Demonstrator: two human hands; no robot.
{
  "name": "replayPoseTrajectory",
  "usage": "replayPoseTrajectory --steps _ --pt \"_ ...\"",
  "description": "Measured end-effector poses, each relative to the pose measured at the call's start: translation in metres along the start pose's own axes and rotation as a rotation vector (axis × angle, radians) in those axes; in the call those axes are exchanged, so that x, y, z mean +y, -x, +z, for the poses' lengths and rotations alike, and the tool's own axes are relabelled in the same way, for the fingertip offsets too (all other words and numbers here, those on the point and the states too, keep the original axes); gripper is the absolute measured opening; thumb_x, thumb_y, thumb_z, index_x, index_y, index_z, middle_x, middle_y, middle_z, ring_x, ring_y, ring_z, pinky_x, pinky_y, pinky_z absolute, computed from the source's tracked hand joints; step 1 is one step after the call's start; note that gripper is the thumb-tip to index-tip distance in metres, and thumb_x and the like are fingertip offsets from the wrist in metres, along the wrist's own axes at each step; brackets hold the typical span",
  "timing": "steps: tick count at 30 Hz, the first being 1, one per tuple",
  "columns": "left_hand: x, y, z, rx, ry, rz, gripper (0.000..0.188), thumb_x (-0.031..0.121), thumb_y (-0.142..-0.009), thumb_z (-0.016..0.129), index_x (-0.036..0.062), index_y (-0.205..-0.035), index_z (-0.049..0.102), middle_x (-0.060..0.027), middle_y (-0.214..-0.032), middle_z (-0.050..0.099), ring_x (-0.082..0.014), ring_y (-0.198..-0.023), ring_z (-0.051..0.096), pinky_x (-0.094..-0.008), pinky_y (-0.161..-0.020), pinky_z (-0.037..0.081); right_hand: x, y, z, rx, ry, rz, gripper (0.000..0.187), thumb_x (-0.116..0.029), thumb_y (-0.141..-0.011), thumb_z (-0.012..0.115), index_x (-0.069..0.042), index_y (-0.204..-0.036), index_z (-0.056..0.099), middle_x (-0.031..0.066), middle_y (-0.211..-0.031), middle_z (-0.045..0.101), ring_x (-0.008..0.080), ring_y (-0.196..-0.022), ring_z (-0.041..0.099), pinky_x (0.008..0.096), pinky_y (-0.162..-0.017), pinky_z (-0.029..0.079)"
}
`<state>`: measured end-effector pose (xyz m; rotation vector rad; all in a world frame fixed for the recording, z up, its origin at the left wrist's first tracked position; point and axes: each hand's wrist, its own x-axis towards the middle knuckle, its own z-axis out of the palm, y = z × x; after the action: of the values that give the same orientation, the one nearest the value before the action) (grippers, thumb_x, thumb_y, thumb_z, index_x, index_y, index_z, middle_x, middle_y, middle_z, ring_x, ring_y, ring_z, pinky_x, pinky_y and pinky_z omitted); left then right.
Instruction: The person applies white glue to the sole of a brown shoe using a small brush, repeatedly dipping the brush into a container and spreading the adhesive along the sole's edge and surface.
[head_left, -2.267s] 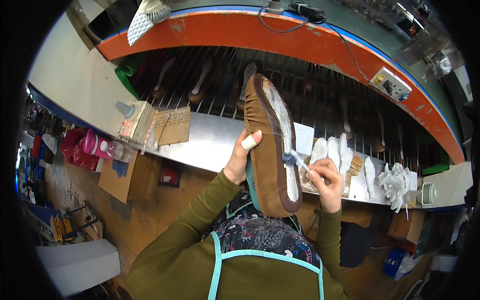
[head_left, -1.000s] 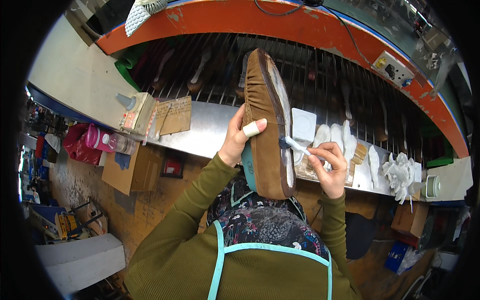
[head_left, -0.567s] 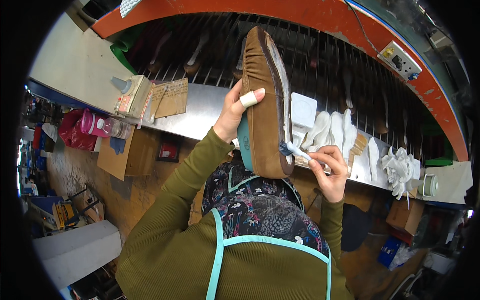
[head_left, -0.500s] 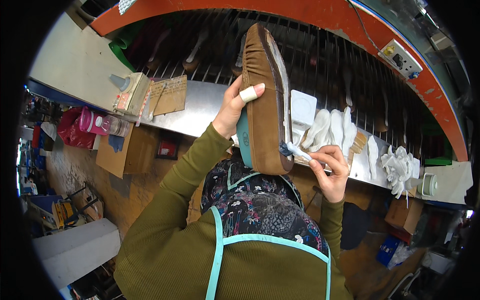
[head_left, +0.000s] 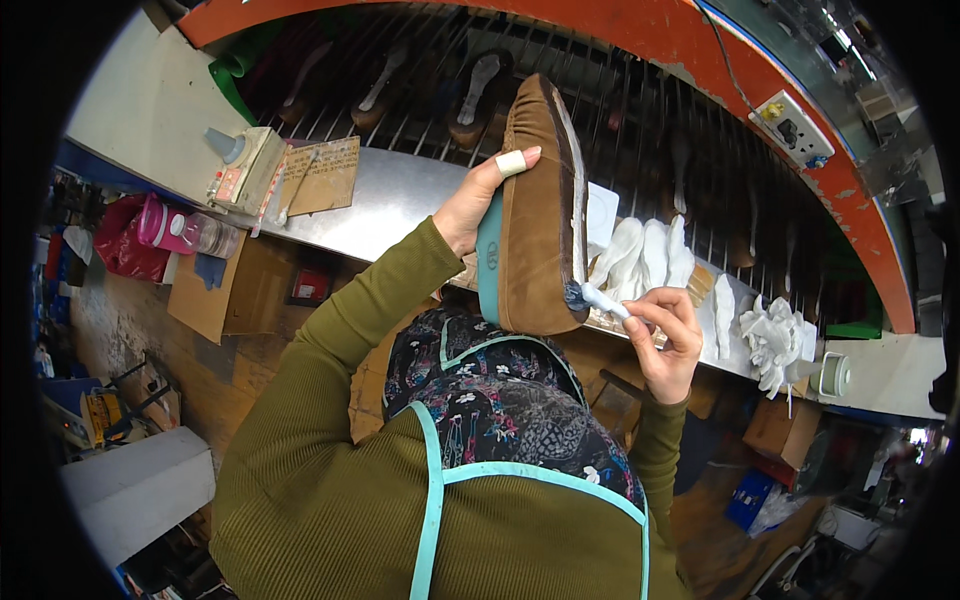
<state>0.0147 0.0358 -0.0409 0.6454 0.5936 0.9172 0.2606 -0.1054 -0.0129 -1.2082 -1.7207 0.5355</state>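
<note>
Upright before me, toe up, is a brown shoe upper (head_left: 540,215) on a teal shoe last (head_left: 488,258). My left hand (head_left: 478,200) grips it from the left, its taped thumb lying across the brown side and the other fingers hidden behind. Between the thumb and fingers of my right hand (head_left: 663,343) is a small brush with a whitish handle (head_left: 604,301). Its dark bristles touch the heel end of the shoe's bottom edge. A pale strip runs along that edge, beside a dark brown band.
Metal rods (head_left: 420,110) carry more shoes behind the steel ledge (head_left: 370,215). White sole-shaped pieces (head_left: 650,250) and crumpled white gloves (head_left: 772,335) lie to the right. On the left are a glue-stained container (head_left: 245,165), a cardboard piece (head_left: 322,175) and an open carton (head_left: 235,290).
The shoe's toe has tipped a little to the right and lower, and my left hand has shifted right with it. The brush stays against the heel end. My whole view has swung slightly.
</note>
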Motion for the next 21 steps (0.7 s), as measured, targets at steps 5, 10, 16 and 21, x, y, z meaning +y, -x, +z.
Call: replayPoseTrajectory --steps 5,10,16,21 --pt "-0.005 -0.002 0.005 -0.035 0.103 -0.106 0.058 0.041 -0.087 0.064 0.0007 -0.127 0.051 -0.0138 -0.117 0.061 -0.0215 -0.102 0.062 -0.0352 -0.091 0.052 -0.005 -0.017 -0.009 -0.033 0.022 -0.087 0.018 0.0 -0.074 0.075 -0.004 -0.091 0.073 0.0046 -0.087 0.058 0.0116 -0.071 0.053 0.0235 -0.056 0.042" --pt "-0.009 0.003 0.013 -0.05 0.181 -0.219 0.051 0.043 -0.086 0.064 0.0061 -0.12 0.057 -0.0101 -0.108 0.065 -0.0193 -0.096 0.065 -0.0339 -0.085 0.055 -0.01 -0.032 -0.014 -0.076 -0.011 -0.144 0.017 -0.002 -0.074 0.075 -0.004 -0.091 0.073 0.0049 -0.087 0.058 0.0112 -0.07 0.053 0.0237 -0.057 0.042" --pt "-0.022 0.011 0.017 -0.104 0.278 -0.344 0.055 0.047 -0.086 0.064 0.0067 -0.122 0.057 -0.0087 -0.111 0.064 -0.0181 -0.096 0.065 -0.0344 -0.084 0.055 -0.015 -0.049 -0.015 -0.171 -0.085 -0.2 0.016 -0.004 -0.076 0.075 -0.003 -0.092 0.073 0.0058 -0.089 0.058 0.0113 -0.072 0.055 0.0231 -0.058 0.044" --pt "-0.028 0.031 0.024 -0.206 0.261 -0.4 0.055 0.047 -0.089 0.059 0.0076 -0.127 0.053 -0.0101 -0.118 0.062 -0.0196 -0.101 0.063 -0.0354 -0.091 0.052 -0.013 -0.061 -0.008 -0.293 -0.24 -0.196 0.016 -0.005 -0.076 0.076 -0.003 -0.092 0.073 0.0066 -0.092 0.057 0.0134 -0.076 0.057 0.0249 -0.062 0.046"
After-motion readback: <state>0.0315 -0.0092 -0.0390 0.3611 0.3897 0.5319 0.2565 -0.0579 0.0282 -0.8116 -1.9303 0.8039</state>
